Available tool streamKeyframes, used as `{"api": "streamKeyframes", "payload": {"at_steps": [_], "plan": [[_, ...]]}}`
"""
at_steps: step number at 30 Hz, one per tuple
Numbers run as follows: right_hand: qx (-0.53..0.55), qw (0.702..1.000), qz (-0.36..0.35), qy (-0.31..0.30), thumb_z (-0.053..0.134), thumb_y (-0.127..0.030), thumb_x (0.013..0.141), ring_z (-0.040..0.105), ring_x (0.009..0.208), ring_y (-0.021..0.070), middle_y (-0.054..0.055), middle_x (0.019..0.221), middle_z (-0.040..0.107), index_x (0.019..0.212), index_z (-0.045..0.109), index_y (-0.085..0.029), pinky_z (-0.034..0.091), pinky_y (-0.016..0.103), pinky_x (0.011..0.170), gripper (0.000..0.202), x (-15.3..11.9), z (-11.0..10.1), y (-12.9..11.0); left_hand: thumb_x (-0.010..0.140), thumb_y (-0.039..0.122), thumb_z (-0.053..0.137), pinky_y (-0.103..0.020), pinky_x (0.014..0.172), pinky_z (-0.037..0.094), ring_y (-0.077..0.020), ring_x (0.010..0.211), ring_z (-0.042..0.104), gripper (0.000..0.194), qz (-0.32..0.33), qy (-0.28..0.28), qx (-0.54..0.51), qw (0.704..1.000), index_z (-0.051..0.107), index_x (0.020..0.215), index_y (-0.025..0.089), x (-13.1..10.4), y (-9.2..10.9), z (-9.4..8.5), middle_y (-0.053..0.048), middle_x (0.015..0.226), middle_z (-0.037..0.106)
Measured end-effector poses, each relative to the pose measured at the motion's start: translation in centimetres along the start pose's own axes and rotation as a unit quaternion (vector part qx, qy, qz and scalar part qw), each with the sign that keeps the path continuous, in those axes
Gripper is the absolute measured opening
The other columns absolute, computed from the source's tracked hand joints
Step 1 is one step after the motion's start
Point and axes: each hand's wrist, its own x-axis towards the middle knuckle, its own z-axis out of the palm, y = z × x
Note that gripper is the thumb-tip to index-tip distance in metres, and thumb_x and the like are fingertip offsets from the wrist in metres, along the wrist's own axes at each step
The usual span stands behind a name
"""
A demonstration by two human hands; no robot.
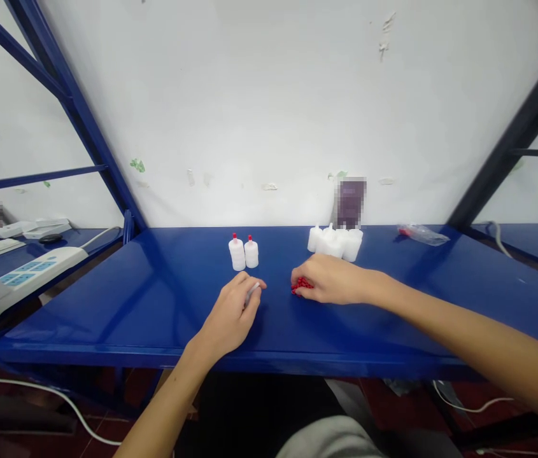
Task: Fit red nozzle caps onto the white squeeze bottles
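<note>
Head view: toward the front edge of the desk (130,305), the left hand (235,308) grasps a white object (252,290); the fingers cover most of it, so its shape cannot be made out. Slightly farther in, the right hand (330,278) is at a pile of red caps (302,286), partly hidden by its fingers; whether it grips one cannot be told. Near the far edge, left of middle, two capped bottles (237,256) stand upright side by side. Right of middle, a cluster of bottles (338,243) overlaps, its base partly hidden by the right hand. Near the far right corner lies a clear bag (430,236). Behind the cluster, a dark object (352,200) is pixelated.
</note>
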Motion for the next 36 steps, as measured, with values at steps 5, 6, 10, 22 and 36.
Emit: {"api": "streamKeyframes", "payload": {"at_steps": [5,6,10,22,36], "plan": [[-0.003,1.000,0.008,-0.006,0.059,-0.025,0.086,0.063,0.070,0.0185,0.003,0.077,0.071,0.081,0.069,-0.021,0.039,0.029,0.062,0.012,0.4,0.9,0.3,0.104,0.037,0.036,-0.030,0.084,0.044,-0.0177,0.090,0.060,0.037,0.021,-0.045,0.006,0.999,0.062,0.128,0.026,0.1,-0.2,0.4,-0.004,0.101,0.064],[-0.005,1.000,0.006,-0.003,0.060,-0.025,0.086,0.063,0.071,0.0188,0.003,0.078,0.070,0.081,0.069,-0.021,0.039,0.029,0.062,0.011,0.6,1.0,0.2,0.103,0.038,0.036,-0.029,0.082,0.044,-0.0175,0.087,0.060,0.037,0.023,-0.052,0.012,0.998,0.061,0.129,0.026,0.1,-0.1,0.4,-0.004,0.097,0.065],[0.039,0.996,-0.026,0.079,0.060,-0.027,0.088,0.062,0.076,0.0177,0.005,0.090,0.070,0.089,0.067,-0.019,0.041,0.029,0.065,0.010,1.2,1.1,-1.0,0.100,0.041,0.046,-0.026,0.068,0.039,-0.0149,0.073,0.056,0.029,0.013,-0.062,0.029,0.998,0.065,0.114,0.024,0.2,-0.1,0.5,0.000,0.086,0.066],[0.327,0.941,-0.008,0.087,0.071,-0.028,0.082,0.067,0.069,0.0153,0.002,0.075,0.073,0.087,0.075,-0.016,0.051,0.026,0.065,0.014,1.9,1.2,-2.5,0.086,0.058,0.063,-0.024,0.055,0.026,-0.0101,0.055,0.039,0.041,-0.024,-0.074,0.015,0.997,0.052,0.076,0.019,0.3,-0.5,0.6,0.007,0.060,0.052],[0.035,0.941,-0.165,0.293,0.058,-0.020,0.085,0.059,0.086,0.0222,0.010,0.096,0.064,0.108,0.059,-0.015,0.052,0.036,0.078,0.024,3.9,3.6,-5.7,0.104,0.042,0.030,-0.026,0.064,0.041,-0.0145,0.064,0.057,0.042,-0.022,0.058,-0.086,0.994,0.058,0.085,0.017,0.2,-0.5,0.0,-0.001,0.073,0.065]]}}
